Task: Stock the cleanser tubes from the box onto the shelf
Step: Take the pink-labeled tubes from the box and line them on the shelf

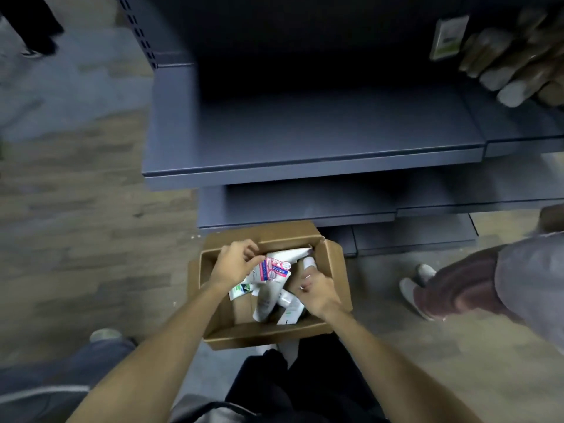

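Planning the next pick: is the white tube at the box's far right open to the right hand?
Probably yes: the right hand is just beside that white tube, with nothing lying over it.

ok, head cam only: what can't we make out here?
- Tube count in the box: hidden by both hands and overlapping tubes.
- Right hand grip: fingers curl away from the camera.
- Tube labels: too small, blurred.
- Products on the shelf, top right: motion-blurred, cut by the edge.

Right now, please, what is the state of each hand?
Left hand: pinches the pink-labelled tube in the box.
Right hand: curled among the tubes; a grip cannot be told.
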`<state>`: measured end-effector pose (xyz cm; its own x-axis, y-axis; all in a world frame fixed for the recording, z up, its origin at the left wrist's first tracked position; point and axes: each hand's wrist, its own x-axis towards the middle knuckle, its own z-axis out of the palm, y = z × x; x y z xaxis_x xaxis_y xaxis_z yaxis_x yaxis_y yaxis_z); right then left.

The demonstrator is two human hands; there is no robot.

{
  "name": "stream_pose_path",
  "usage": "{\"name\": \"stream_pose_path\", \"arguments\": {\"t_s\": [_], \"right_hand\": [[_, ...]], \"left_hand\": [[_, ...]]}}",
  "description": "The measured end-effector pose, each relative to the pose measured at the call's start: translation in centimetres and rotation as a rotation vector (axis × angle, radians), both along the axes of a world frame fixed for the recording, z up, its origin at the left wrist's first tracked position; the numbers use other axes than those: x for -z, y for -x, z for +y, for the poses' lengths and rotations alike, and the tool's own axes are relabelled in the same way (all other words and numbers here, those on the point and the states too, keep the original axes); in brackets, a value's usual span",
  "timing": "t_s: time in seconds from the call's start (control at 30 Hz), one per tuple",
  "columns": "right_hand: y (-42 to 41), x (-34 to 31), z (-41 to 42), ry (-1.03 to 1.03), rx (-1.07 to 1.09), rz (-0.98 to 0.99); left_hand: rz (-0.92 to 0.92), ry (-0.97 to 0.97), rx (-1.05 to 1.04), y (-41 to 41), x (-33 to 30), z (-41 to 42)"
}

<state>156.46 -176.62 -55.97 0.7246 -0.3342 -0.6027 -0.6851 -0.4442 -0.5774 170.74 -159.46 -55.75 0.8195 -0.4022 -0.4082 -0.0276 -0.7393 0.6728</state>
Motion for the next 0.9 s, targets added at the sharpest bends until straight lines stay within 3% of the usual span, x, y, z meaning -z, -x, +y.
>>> {"name": "stream_pose_path", "arguments": {"t_s": [0.23,0.5,0.77,0.9], "right_hand": [[-0.8,2.2,0.5,-0.036,-0.073,0.022],[0.4,3.6,-0.2,-0.071,-0.043,0.034],[0.1,4.0,-0.7,-0.081,-0.086,0.054],[-1.0,3.7,0.2,-0.101,-0.083,0.028]], "left_hand": [[-0.011,-0.362,0.248,-0.1,3.5,0.4],[-0.039,-0.632,0.443,0.7,6.6,-0.8],[-0.075,-0.602,0.426,0.5,5.4,0.6],[-0.164,-0.378,0.274,1.1,3.7,1.6]]}}
